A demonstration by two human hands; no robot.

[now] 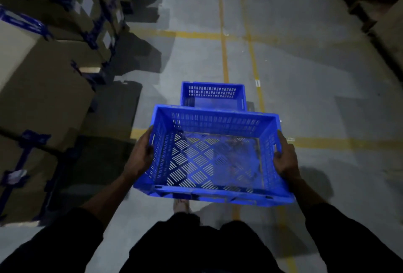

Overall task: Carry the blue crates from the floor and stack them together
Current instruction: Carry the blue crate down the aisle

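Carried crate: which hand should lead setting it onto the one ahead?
Neither clearly; left hand and right hand grip opposite sides of the carried crate evenly. The floor crate lies straight ahead.

1 head-worn wide-angle view, looking forward and down, close over a held blue crate, aisle floor beyond

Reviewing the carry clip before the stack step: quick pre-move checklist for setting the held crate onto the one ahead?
1. Left hand grips the held crate at its side wall: ok.
2. Right hand grips the opposite wall: ok.
3. Held crate empty: ok.
4. Floor crate empty and upright: ok.
5. Held crate lined up over the floor crate: not ok, it is nearer and overlaps only its near edge.
6. Floor crate's near rim free of obstruction: cannot tell, hidden by the held crate.
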